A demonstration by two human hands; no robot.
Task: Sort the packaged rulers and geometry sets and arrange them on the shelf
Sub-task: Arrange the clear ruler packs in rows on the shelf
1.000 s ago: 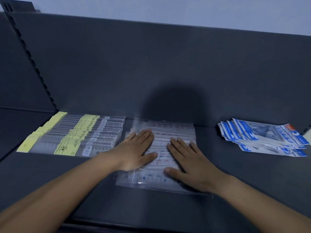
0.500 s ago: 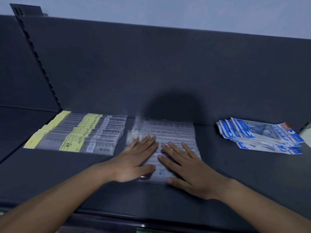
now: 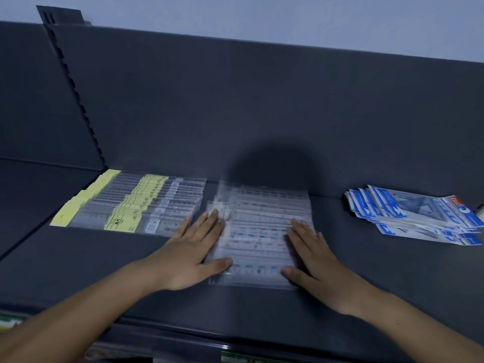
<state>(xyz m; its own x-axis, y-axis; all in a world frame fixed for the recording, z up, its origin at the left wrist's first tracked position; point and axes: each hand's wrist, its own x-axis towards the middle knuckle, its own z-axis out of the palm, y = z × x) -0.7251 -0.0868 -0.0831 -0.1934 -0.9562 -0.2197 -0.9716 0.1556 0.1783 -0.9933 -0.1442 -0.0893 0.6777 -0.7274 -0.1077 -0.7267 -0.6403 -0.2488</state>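
the stack of clear ruler packs (image 3: 259,231) lies flat on the dark shelf (image 3: 366,284). the left hand (image 3: 193,252) rests flat on the left edge of this stack, with fingers straight and thumb spread out; it grips nothing. the right hand (image 3: 314,260) rests in the same way on the right edge of the stack, fingers straight, also holding nothing. just left of the stack lies a row of yellow-labelled ruler packs (image 3: 136,205). well to the right of the stack are the blue geometry set packs (image 3: 413,213), in a fanned pile.
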